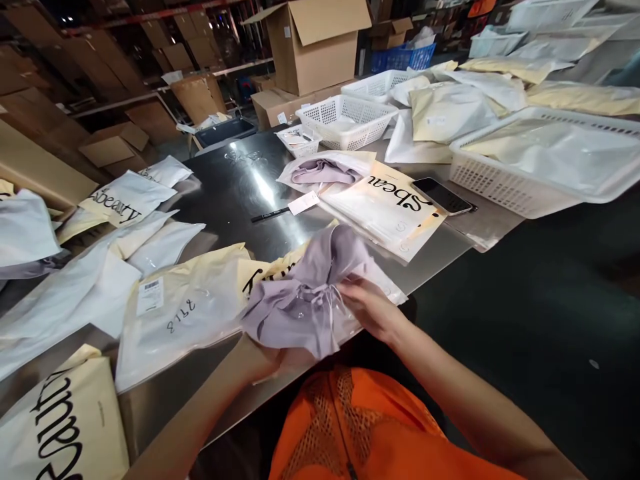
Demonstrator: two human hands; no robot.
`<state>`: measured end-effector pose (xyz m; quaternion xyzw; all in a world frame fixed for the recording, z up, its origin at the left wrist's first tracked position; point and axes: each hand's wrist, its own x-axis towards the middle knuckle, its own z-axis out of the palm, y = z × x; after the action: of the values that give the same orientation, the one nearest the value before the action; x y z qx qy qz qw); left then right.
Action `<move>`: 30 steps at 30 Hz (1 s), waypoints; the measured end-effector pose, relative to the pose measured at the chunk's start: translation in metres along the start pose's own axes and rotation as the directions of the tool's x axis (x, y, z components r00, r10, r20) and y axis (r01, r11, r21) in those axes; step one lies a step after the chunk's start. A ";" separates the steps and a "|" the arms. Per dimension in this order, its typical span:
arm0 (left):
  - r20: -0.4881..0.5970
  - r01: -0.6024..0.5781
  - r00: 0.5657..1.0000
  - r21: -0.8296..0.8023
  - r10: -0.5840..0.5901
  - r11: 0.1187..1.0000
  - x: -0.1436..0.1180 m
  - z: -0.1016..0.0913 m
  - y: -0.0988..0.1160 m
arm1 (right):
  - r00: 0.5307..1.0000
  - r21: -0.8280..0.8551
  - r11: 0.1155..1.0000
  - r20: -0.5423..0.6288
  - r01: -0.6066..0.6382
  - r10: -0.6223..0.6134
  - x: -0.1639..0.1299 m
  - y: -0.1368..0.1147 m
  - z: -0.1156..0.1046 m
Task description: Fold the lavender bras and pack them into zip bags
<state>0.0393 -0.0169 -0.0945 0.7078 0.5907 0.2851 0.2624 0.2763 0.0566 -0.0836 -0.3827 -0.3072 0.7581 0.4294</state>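
A lilac garment [295, 307] with a thin tie and a gathered part is bunched up above the table's front edge. My right hand [367, 303] grips its right side, the fingers closed at the cloth near the tie. The garment covers most of my left hand [265, 357], which reaches under its lower left side; those fingers are hidden. Clear plastic shows beneath and to the right of the cloth. Beside it on the left lies a filled mailing bag [185, 307] with a label and handwritten digits.
On the metal table [225, 200] lie a black marker [270, 216], a white tag [303, 203], a phone [443, 195], printed bags [385, 213] and another bagged lilac garment [325, 172]. White baskets [520, 177] stand at the right and back. More bags [65, 420] lie left. A carton [320, 60] stands behind.
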 end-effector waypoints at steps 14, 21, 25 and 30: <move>-0.061 -0.173 0.956 0.674 0.287 0.718 -0.024 0.003 0.045 | 0.575 -0.611 -0.511 0.779 0.605 -0.251 0.025 -0.022 -0.051; -0.127 0.033 0.988 0.715 0.084 0.698 -0.013 -0.002 0.006 | 0.512 -0.548 -0.154 0.831 0.823 -0.219 0.029 -0.054 -0.058; -0.308 0.186 0.951 0.631 0.023 0.753 -0.004 -0.015 -0.009 | 0.682 -0.625 0.274 0.667 0.731 -0.299 0.019 -0.091 -0.046; -0.441 0.310 0.897 0.594 -0.022 0.743 0.008 -0.022 -0.014 | 0.924 -0.598 0.710 0.170 0.372 -0.342 0.023 -0.132 -0.037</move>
<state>0.0146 -0.0056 -0.0883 0.6222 0.7555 0.1773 -0.1032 0.3548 0.1405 -0.0055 -0.4179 -0.6167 0.5258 0.4105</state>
